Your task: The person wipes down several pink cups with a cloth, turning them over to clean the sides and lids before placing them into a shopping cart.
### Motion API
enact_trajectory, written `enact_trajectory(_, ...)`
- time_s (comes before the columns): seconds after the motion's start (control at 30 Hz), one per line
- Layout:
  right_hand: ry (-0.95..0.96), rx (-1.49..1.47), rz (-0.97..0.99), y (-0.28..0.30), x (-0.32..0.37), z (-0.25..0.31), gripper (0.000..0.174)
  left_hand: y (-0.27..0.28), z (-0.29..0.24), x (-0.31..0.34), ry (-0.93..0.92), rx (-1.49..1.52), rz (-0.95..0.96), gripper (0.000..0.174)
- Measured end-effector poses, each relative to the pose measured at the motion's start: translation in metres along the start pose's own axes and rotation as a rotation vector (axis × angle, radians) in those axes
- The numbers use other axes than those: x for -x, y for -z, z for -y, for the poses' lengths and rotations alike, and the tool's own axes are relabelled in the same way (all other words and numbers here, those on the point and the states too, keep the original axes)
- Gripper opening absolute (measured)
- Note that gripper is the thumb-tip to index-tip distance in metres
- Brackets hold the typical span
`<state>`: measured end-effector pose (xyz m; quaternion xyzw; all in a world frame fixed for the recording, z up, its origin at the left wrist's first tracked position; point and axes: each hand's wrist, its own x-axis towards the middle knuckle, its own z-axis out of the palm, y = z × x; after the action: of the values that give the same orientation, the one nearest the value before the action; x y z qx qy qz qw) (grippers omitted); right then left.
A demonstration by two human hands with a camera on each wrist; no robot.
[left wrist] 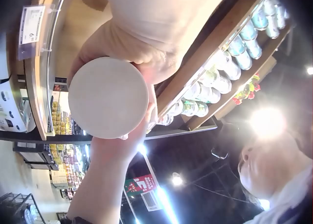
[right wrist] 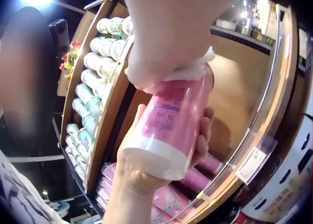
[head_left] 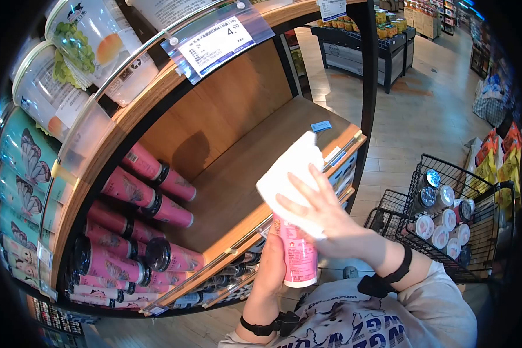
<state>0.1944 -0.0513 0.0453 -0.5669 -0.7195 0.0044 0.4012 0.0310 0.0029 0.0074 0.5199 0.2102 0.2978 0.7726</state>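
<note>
My left hand [head_left: 271, 261] grips a pink canister [head_left: 300, 258] round its side, tilted in front of the shelf. Its printed label shows in the head view, and its white base [left wrist: 107, 97] fills the middle of the left wrist view. With fingers spread, my right hand [head_left: 322, 211] holds a white cloth [head_left: 290, 174] over the canister's upper end, which the cloth hides. From the right wrist view, the cloth's edge hangs round the top of the pink wall, and the left hand's fingers [right wrist: 203, 136] curl round from behind.
Pink canisters with black lids [head_left: 174, 255] lie stacked at the left of the wooden shelf [head_left: 238, 156]. A blue slip [head_left: 321, 126] lies near its far end. Plastic tubs [head_left: 93, 46] fill the shelf above. A black wire cart [head_left: 423, 165] with several jars stands at right.
</note>
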Motion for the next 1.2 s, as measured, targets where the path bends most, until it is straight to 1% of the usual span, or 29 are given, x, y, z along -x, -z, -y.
enact_trajectory(0.03,0.000,0.001,-0.003,0.000,0.002,0.002,0.057,-0.001,-0.001,0.000,-0.001,-0.002,0.003,0.073)
enact_trajectory(0.1,0.128,0.025,0.256,0.000,0.003,0.006,0.052,-0.002,-0.010,-0.002,0.013,0.198,-0.220,0.081)
enact_trajectory(0.13,0.216,-0.048,0.297,-0.002,0.006,0.008,0.048,0.004,-0.012,-0.006,-0.069,0.094,-0.255,0.092)
enact_trajectory(0.17,0.225,-0.057,0.302,-0.004,0.009,0.011,0.048,0.014,-0.013,-0.005,-0.073,0.093,-0.268,0.092)
enact_trajectory(0.23,0.292,-0.322,0.445,-0.004,0.012,0.015,0.045,0.032,-0.015,-0.004,0.014,0.419,-0.044,0.102)
enact_trajectory(0.27,0.308,-0.422,0.474,-0.005,0.014,0.013,0.040,0.034,-0.013,-0.007,0.018,0.540,-0.042,0.105)
enact_trajectory(0.3,0.321,-0.430,0.482,-0.006,0.016,0.008,0.040,0.036,-0.015,-0.008,0.007,0.540,-0.055,0.105)
enact_trajectory(0.37,0.251,-0.812,0.703,-0.008,0.018,-0.004,0.037,0.038,-0.017,-0.007,0.117,0.541,-0.130,0.096)
enact_trajectory(0.4,0.302,-0.886,0.710,-0.009,0.018,-0.014,0.038,0.038,-0.011,-0.010,0.058,0.457,-0.189,0.085)
enact_trajectory(0.43,0.312,-0.888,0.717,-0.008,0.025,-0.027,0.038,0.049,0.005,-0.010,-0.038,0.356,-0.257,0.076)
enact_trajectory(0.5,-0.455,-1.648,0.699,-0.001,0.043,-0.056,0.042,0.055,0.003,-0.007,-0.097,0.232,-0.176,0.068)
enact_trajectory(0.53,-0.645,-1.683,0.422,0.002,0.047,-0.066,0.045,0.053,-0.002,-0.005,-0.102,0.233,-0.177,0.068)
enact_trajectory(0.57,-0.826,-1.690,0.135,0.006,0.045,-0.069,0.048,0.048,-0.009,-0.002,-0.074,0.313,-0.099,0.067)
enact_trajectory(0.6,-0.760,-1.649,-0.079,0.006,0.038,-0.069,0.050,0.046,-0.013,-0.001,-0.044,0.394,-0.020,0.065)
enact_trajectory(0.63,-0.691,-1.598,-0.291,0.005,0.030,-0.066,0.052,0.048,-0.010,-0.001,-0.044,0.396,-0.017,0.065)
enact_trajectory(0.67,-0.637,-1.531,-0.373,0.005,0.024,-0.059,0.051,0.052,-0.003,0.000,-0.005,0.512,-0.013,0.064)
enact_trajectory(0.7,-0.556,-1.444,-0.359,0.006,0.021,-0.054,0.054,0.056,0.004,-0.001,0.035,0.627,-0.006,0.063)
enact_trajectory(0.73,-0.437,-1.206,-0.344,0.008,0.013,-0.042,0.056,0.059,0.011,0.000,0.041,0.627,0.001,0.063)
enact_trajectory(0.77,-0.324,-0.967,-0.328,0.007,0.003,-0.029,0.059,0.063,0.016,0.001,0.097,0.620,-0.016,0.060)
enact_trajectory(0.8,-0.221,-0.803,-0.274,0.002,-0.003,-0.021,0.059,0.064,0.020,0.002,0.153,0.611,-0.034,0.057)
enact_trajectory(0.83,-0.118,-0.639,-0.217,-0.003,-0.008,-0.015,0.060,0.059,0.020,0.003,0.162,0.608,-0.028,0.057)
enact_trajectory(0.9,-0.004,-0.185,0.025,-0.009,-0.012,-0.002,0.055,0.050,0.018,0.003,0.089,0.717,0.036,0.047)
enact_trajectory(0.93,-0.005,-0.212,0.076,-0.012,-0.012,0.007,0.051,0.049,0.018,0.002,0.082,0.812,0.095,0.045)
enact_trajectory(0.97,-0.004,-0.214,0.075,-0.015,-0.007,0.009,0.051,0.050,0.015,0.002,0.081,0.810,0.094,0.045)
enact_trajectory(1.03,0.175,-0.179,0.292,-0.022,0.001,0.012,0.050,0.051,0.007,0.001,0.097,0.646,-0.024,0.048)
enact_trajectory(1.07,0.212,-0.182,0.338,-0.021,0.003,0.017,0.049,0.048,0.002,0.001,0.074,0.589,-0.052,0.058)
enact_trajectory(1.1,0.216,-0.185,0.341,-0.018,0.004,0.021,0.049,0.048,0.001,0.000,0.071,0.590,-0.056,0.058)
enact_trajectory(1.17,0.349,-0.250,0.509,-0.012,0.007,0.026,0.046,0.050,-0.001,0.001,0.072,0.778,0.090,0.074)
enact_trajectory(1.2,0.326,-0.403,0.551,-0.010,0.009,0.026,0.043,0.053,0.000,0.002,0.068,0.778,0.087,0.074)
